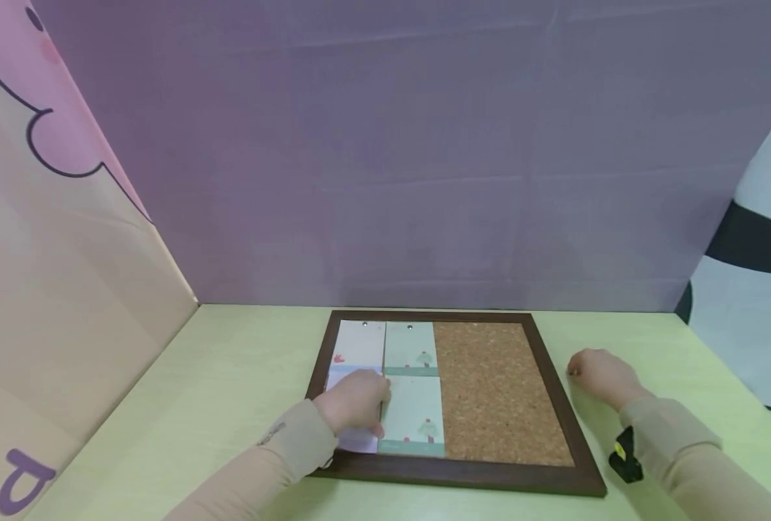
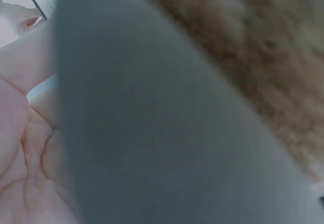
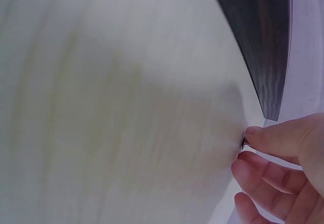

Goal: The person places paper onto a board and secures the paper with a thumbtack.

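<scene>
My left hand [image 1: 357, 398] is over the lower left lilac card [image 1: 359, 443] on the framed cork board [image 1: 502, 405], its curled fingers and thumb at the card's right edge. The left wrist view shows my creased palm [image 2: 30, 183] beside a blurred grey sheet, with cork past its edge. To the right of the board, low over the table, my right hand [image 1: 603, 376] pinches a small shiny metal thing [image 3: 244, 143], perhaps a thumbtack, between thumb and forefinger. Beside the lilac card lies a pale green card [image 1: 414, 412]; its fastening is unclear.
A white card [image 1: 361, 344] and another green card [image 1: 410, 347] hang in the upper row, each with a small pin at its top. The brown frame [image 1: 457, 474] surrounds the board on a pale green table [image 1: 229, 383]. Fabric walls [image 1: 392, 159] stand behind and at both sides.
</scene>
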A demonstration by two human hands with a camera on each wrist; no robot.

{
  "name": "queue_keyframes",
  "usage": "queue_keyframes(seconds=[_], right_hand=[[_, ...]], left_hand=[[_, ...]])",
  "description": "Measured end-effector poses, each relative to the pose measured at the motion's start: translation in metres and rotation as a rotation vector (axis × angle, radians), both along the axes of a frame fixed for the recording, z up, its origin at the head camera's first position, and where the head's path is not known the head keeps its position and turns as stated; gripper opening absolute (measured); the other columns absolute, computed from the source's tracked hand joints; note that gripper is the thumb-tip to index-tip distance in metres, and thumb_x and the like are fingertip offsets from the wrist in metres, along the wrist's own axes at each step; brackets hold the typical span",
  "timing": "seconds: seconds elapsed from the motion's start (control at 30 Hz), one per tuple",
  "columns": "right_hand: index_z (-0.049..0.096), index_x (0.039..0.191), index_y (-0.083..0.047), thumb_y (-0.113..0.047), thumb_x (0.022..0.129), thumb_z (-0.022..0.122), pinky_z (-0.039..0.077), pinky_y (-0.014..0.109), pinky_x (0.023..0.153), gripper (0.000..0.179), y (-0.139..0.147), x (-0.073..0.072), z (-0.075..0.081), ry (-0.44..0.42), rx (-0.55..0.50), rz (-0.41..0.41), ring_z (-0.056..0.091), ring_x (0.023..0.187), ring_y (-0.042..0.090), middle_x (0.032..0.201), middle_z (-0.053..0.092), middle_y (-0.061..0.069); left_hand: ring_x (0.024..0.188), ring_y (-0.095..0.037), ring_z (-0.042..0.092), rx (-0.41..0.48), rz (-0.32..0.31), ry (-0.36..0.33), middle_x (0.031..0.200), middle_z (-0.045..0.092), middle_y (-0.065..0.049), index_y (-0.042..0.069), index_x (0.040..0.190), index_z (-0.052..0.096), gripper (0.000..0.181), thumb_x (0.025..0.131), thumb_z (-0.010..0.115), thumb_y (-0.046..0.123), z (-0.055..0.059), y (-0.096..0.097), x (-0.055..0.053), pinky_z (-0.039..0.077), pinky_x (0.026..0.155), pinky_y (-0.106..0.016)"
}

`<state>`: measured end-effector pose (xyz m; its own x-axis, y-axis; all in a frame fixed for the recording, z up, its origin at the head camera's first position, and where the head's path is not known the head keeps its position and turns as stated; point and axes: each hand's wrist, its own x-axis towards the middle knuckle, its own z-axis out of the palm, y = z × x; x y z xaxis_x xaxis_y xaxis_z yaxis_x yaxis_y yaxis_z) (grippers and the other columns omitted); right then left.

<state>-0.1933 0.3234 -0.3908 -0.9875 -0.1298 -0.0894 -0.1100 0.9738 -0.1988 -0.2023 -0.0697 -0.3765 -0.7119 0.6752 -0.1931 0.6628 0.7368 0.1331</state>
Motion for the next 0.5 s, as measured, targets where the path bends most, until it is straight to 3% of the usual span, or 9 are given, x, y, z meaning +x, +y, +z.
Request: queue_keyframes(seconds=[0.2,0.3,0.5], right_hand=[[0.07,0.086,-0.001,-0.004,0.083,0.059,0.046,0.038,0.06,0.012,-0.0021,0.0023,0.0003,0.0,-0.02,-0.005,0.051,0.064,0.017,0.085,0.069,0.015],[0.07,0.083,-0.003,-0.003,0.083,0.06,0.042,0.034,0.057,0.01,-0.0024,0.0031,-0.0008,0.008,-0.03,-0.008,0.046,0.06,0.014,0.08,0.068,0.011],[0.071,0.082,-0.003,-0.003,0.08,0.063,0.045,0.036,0.056,0.008,-0.002,0.0025,-0.003,0.033,-0.032,-0.006,0.048,0.06,0.014,0.082,0.069,0.013]], left_hand=[[0.061,-0.007,0.045,-0.007,-0.011,0.015,0.067,0.056,0.008,0.014,0.063,0.06,0.03,0.061,0.087,0.028,-0.0011,0.0001,-0.0009,0.043,0.062,-0.02],[0.061,-0.007,0.045,0.0,-0.01,0.013,0.067,0.056,0.008,0.014,0.063,0.06,0.03,0.061,0.087,0.028,-0.0013,0.0,-0.0012,0.043,0.062,-0.02],[0.06,-0.007,0.044,0.001,-0.021,0.027,0.065,0.054,0.008,0.014,0.062,0.059,0.032,0.06,0.087,0.028,-0.0021,-0.0006,-0.0019,0.042,0.061,-0.02]])
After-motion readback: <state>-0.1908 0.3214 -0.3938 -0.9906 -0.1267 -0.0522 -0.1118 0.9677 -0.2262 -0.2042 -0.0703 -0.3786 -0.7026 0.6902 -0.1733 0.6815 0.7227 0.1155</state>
